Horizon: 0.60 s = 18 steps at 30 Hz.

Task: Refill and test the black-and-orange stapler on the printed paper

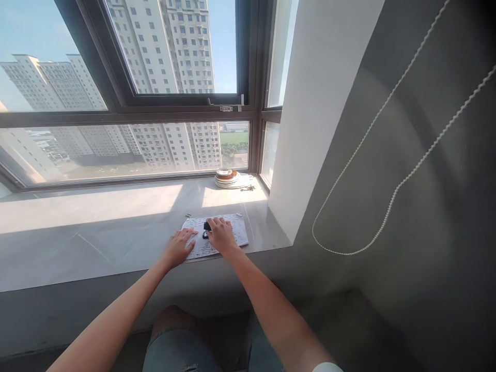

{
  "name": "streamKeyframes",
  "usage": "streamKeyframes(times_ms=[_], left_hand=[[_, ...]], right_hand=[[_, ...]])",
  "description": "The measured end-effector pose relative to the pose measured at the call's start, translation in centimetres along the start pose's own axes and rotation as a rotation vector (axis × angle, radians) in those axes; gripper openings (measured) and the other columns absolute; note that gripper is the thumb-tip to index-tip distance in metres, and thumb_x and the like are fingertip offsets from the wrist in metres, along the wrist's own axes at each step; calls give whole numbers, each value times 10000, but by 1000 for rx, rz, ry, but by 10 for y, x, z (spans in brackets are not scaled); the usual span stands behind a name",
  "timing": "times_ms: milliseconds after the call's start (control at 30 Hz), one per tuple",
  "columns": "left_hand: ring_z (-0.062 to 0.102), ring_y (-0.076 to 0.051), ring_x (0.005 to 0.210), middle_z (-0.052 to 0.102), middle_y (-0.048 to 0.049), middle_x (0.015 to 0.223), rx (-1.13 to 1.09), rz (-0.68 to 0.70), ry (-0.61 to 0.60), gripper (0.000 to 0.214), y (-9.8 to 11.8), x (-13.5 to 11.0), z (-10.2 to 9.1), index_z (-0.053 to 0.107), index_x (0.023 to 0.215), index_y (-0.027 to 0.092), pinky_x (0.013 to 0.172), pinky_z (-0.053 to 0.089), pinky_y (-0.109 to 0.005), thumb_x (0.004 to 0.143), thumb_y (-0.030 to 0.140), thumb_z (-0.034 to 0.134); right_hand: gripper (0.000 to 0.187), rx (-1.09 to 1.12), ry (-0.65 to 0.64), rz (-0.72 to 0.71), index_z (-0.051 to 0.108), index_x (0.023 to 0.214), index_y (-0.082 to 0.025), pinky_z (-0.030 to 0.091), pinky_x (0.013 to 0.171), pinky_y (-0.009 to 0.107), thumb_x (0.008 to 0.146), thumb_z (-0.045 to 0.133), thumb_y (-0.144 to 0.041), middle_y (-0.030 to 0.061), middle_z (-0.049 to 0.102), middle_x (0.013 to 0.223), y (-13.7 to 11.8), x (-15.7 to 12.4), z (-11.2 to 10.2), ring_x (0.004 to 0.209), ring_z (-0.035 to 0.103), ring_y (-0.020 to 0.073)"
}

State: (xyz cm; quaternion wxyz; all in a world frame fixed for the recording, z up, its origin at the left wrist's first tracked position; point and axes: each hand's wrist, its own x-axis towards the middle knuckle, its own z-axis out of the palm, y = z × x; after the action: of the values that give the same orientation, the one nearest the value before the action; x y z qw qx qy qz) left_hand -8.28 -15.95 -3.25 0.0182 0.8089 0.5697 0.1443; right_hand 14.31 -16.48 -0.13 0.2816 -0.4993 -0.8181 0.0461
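Printed or written sheets of paper [200, 251] lie flat on the window sill near its front edge. My left hand [180, 247] rests on the left part of the paper, fingers stretched out, holding nothing. My right hand [222, 233] is closed around a small black stapler [205, 226] above the middle of the paper. The stapler's end points left, toward my left fingertips; the rest of it is hidden under my right hand.
A stack of plates or discs [227, 179] stands at the back of the sill [96, 243], with small dark items [248, 188] beside it. Tiny pieces lie at the paper's far edge. A beaded blind cord [344, 253] hangs right, before the grey wall. The window [170, 108] is behind.
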Motion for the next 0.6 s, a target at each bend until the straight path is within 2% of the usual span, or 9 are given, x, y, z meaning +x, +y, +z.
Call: streamKeyframes(times_ms=[133, 267, 367, 500, 600], left_hand=[[532, -339, 1381, 596, -80, 1506, 7, -5, 5, 475, 1, 0, -1, 659, 1364, 283, 1093, 465, -510, 1003, 439, 393], [544, -325, 1370, 600, -66, 1505, -6, -6, 15, 472, 1, 0, -1, 665, 1361, 297, 1087, 476, -479, 1000, 449, 402], [547, -321, 1365, 602, -65, 1502, -11, 3, 11, 471, 1, -1, 0, 667, 1355, 295, 1097, 469, -474, 999, 455, 402], [540, -334, 1369, 593, -68, 1510, -4, -6, -7, 479, 1, -1, 0, 655, 1365, 286, 1105, 456, -493, 996, 455, 400], [546, -335, 1363, 602, -65, 1500, -13, -6, 13, 473, 1, 0, 0, 666, 1356, 291, 1105, 459, -492, 991, 451, 411]], right_hand=[[383, 11, -29, 7, 562, 1373, -264, 461, 944, 418, 1006, 571, -153, 102, 693, 1222, 16, 1, -3, 1150, 609, 289], [398, 112, 139, 83, 556, 1412, -290, 443, 952, 387, 1031, 539, -175, 78, 695, 1226, 55, -11, -26, 1142, 609, 262], [402, 76, 210, 185, 596, 1396, -282, 436, 929, 383, 1019, 528, -162, 84, 703, 1189, 95, -26, -50, 1116, 600, 270], [420, -31, 135, 195, 649, 1366, -272, 413, 936, 381, 984, 550, -128, 88, 706, 1161, 141, -44, -73, 1129, 590, 277], [431, -11, 57, 176, 657, 1372, -274, 418, 947, 379, 974, 567, -134, 87, 702, 1170, 158, -51, -81, 1134, 596, 274]])
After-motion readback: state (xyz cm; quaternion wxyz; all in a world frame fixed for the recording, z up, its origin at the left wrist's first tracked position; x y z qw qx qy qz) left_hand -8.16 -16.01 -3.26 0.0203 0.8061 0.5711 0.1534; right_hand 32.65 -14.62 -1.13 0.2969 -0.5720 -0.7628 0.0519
